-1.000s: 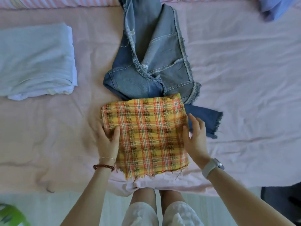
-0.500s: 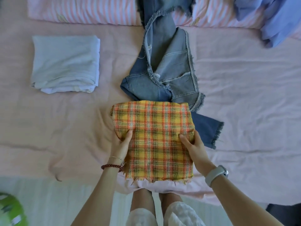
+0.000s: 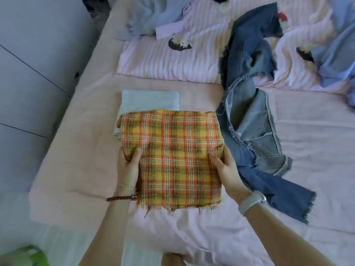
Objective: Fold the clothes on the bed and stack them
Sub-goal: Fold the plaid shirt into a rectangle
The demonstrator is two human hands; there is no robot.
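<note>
A folded yellow and orange plaid cloth is held up over the pink bed. My left hand grips its left edge, thumb on top. My right hand grips its right edge the same way. The cloth's far left part covers the near edge of a folded pale blue garment lying on the bed. Unfolded denim jeans with frayed hems sprawl to the right, one leg running under my right wrist.
A pink striped pillow or duvet lies across the back with loose pale blue clothes on it. More blue fabric sits at the far right. A grey wall or cupboard borders the bed's left side.
Both hands closed on the plaid cloth's sides, lifted it and carried it left toward the folded pale blue garment. The view swung up and left, showing more of the bed's back.
</note>
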